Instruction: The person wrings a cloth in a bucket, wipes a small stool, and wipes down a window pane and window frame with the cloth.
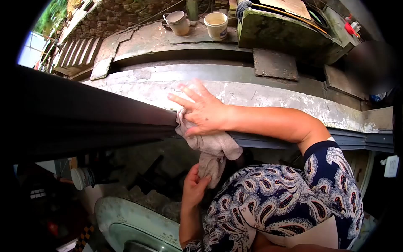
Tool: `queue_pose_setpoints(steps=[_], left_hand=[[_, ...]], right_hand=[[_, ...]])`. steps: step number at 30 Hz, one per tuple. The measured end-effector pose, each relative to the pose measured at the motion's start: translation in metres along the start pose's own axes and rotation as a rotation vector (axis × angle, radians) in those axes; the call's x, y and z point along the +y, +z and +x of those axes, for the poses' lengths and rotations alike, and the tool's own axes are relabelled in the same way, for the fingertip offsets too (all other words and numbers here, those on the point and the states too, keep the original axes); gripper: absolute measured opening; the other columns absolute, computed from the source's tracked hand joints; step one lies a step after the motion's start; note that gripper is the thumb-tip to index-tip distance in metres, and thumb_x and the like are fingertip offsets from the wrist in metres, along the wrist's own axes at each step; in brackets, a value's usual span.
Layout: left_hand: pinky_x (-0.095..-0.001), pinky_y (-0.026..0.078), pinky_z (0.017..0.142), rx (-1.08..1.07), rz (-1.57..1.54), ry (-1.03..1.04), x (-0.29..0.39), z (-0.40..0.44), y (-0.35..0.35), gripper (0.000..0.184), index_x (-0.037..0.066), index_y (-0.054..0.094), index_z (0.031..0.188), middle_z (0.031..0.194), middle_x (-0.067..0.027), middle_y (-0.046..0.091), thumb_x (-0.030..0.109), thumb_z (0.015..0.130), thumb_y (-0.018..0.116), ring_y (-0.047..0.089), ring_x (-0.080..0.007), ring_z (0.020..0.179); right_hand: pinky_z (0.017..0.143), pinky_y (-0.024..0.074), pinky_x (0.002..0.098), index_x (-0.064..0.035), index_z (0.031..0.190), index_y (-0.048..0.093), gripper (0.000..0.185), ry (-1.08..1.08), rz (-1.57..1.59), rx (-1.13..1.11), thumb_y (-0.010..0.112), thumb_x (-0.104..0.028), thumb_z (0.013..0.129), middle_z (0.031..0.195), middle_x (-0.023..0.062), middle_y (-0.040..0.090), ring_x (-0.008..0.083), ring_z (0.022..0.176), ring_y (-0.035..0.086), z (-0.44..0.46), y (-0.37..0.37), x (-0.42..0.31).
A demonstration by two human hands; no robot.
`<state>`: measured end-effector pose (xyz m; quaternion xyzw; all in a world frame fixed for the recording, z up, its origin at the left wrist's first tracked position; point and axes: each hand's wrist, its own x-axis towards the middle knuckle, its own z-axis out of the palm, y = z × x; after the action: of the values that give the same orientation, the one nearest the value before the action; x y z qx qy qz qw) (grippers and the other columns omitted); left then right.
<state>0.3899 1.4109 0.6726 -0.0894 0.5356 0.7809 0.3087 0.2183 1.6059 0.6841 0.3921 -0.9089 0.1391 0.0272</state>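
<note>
A damp-looking grey-beige cloth (210, 145) is draped against the end of a dark window or door frame bar (126, 107). My right hand (203, 111) lies over the upper part of the cloth and presses it to the bar, its fingers stretched past the edge and the thumb on the fabric. Below, my left hand (195, 187) pinches the hanging lower end of the cloth between thumb and fingers. Part of the cloth under my right palm is hidden.
Outside runs a pale concrete ledge (268, 92) with flat slabs (275, 64) beyond it. Two buckets (178, 23) stand by a stone wall (121, 19), near a mossy concrete trough (285, 29). Indoors, a pale green rounded surface (126, 218) sits below my left arm.
</note>
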Motion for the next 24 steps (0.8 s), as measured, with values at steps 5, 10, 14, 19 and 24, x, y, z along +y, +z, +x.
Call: queue_pose_setpoints(steps=[5,10,14,19,24], left_hand=[[-0.0284,0.043,0.095,-0.033,0.018,-0.021,0.012,0.013,0.003,0.044,-0.004,0.045,0.131,0.12,-0.0101,0.06,-0.006,0.088,0.053,0.058,-0.0149,0.109],[-0.0277,0.044,0.094,-0.076,0.025,-0.051,0.009,0.008,0.01,0.042,-0.004,0.045,0.13,0.119,-0.0095,0.06,-0.006,0.088,0.053,0.058,-0.0135,0.108],[-0.0269,0.045,0.094,-0.144,0.014,-0.071,0.002,0.006,0.022,0.043,-0.003,0.044,0.131,0.12,-0.0089,0.06,-0.006,0.089,0.052,0.058,-0.0131,0.107],[-0.0266,0.045,0.093,-0.264,0.063,-0.089,-0.007,0.013,0.042,0.045,-0.003,0.042,0.133,0.12,-0.0077,0.06,-0.006,0.09,0.052,0.058,-0.0126,0.107],[-0.0276,0.045,0.094,-0.432,0.072,-0.162,-0.02,0.026,0.071,0.044,-0.003,0.045,0.132,0.119,-0.008,0.061,-0.003,0.089,0.055,0.059,-0.0129,0.107]], right_hand=[[0.111,0.0039,0.0663,-0.0088,0.085,0.073,0.049,-0.012,-0.028,0.035,0.061,-0.056,0.079,0.154,0.0143,0.029,0.039,0.145,0.013,0.006,0.015,0.006],[0.112,0.0032,0.0655,-0.0142,0.092,0.071,0.037,-0.013,-0.019,0.025,0.059,-0.049,0.084,0.147,0.0154,0.039,0.039,0.145,0.015,-0.033,0.006,0.013],[0.112,0.0032,0.0648,-0.016,0.099,0.069,0.031,0.048,-0.037,-0.006,0.06,-0.042,0.086,0.145,0.0156,0.041,0.0398,0.144,0.016,-0.092,-0.019,0.017],[0.112,0.005,0.0657,-0.0185,0.098,0.07,0.024,0.166,-0.042,-0.028,0.063,-0.036,0.083,0.142,0.0156,0.043,0.0423,0.143,0.018,-0.168,-0.047,0.019],[0.111,0.0069,0.067,-0.0157,0.085,0.067,0.014,0.361,-0.109,-0.043,0.066,-0.028,0.079,0.139,0.0165,0.045,0.0425,0.142,0.018,-0.245,-0.078,0.01]])
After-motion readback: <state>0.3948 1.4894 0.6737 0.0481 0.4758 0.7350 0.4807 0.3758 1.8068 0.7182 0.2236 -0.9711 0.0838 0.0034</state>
